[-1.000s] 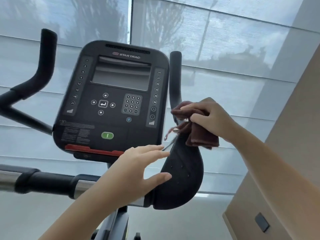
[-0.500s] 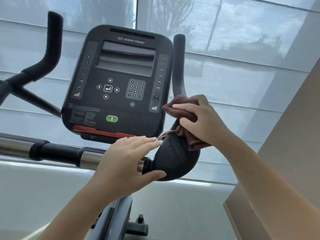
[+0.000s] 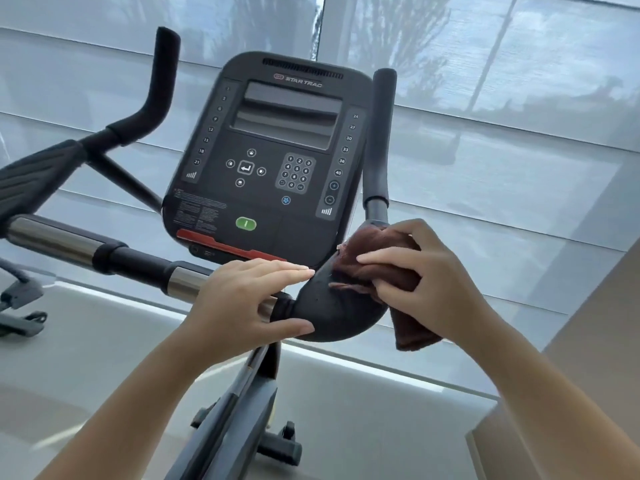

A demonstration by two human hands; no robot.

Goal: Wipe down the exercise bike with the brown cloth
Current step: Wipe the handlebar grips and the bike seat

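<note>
Head view: the exercise bike (image 3: 239,403) stands on a pale grey floor (image 3: 381,427) before a tall window covered by translucent roller blinds (image 3: 519,98), through which bare trees and rooflines show dimly. A beige wall (image 3: 609,323) closes the right edge. At the far left, part of another machine (image 3: 20,306) sits well apart from the bike, with open floor between them.

The brown cloth (image 3: 377,268) lies bunched on the upper face of the black curved pad (image 3: 332,320) where the handlebar bends on the right, and one corner hangs below the pad's outer edge. The right hand (image 3: 429,292) grips the cloth, its fingers (image 3: 384,259) curled over the folds and pressing them onto the pad. The left hand (image 3: 242,299) rests on the chrome and black crossbar (image 3: 138,261) just beside the pad. Its fingers (image 3: 287,271) lie nearly straight along the top, and the thumb reaches along the pad's underside; it holds no cloth.

Above the hands, the console (image 3: 304,233) tilts toward the camera between two upright foam grips (image 3: 379,133). It reads "STAR TRAC" over a dark screen (image 3: 287,116). Numbers 1 to 21 run down the left column and 24 to 40 down the right. A keypad (image 3: 296,174) has the digits and OK, and there is a green button (image 3: 246,224) above a red strip. The small-print label is unreadable.
</note>
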